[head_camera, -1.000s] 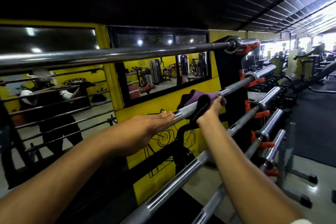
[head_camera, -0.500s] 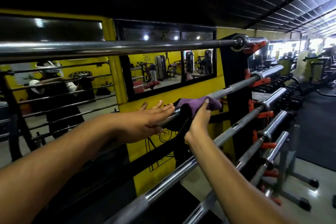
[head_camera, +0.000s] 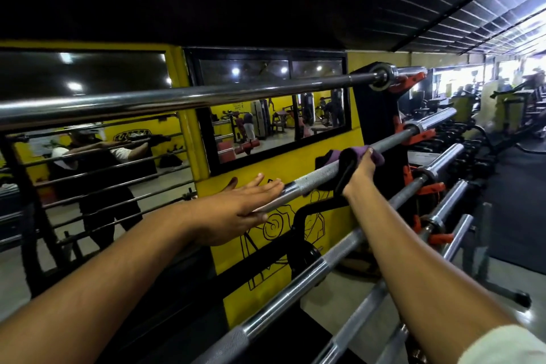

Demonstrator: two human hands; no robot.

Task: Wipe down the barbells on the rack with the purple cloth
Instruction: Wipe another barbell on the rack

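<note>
Now, cloth: my right hand (head_camera: 361, 169) grips the purple cloth (head_camera: 351, 156), wrapped over the second barbell (head_camera: 393, 139) from the top of the rack (head_camera: 381, 115).
Change: half a second ago the cloth sat nearer my left hand; it has slid back out toward the rack upright, so I judge this is a back-and-forth stroke along the shaft.
Left hand: my left hand (head_camera: 239, 206) lies flat, fingers straight, resting on the bare steel of the same bar, steadying it.
Task so far: I cannot tell whether the top barbell (head_camera: 206, 96) is done; the lower barbells (head_camera: 298, 278) look untouched.
Room: bare shaft runs clear from the cloth to the collar (head_camera: 412, 128) at the rack's right edge, where orange hooks (head_camera: 399, 127) end the stroke.
Behind: yellow wall (head_camera: 295, 162) and mirror (head_camera: 266, 118) sit close beyond the bars.
</note>
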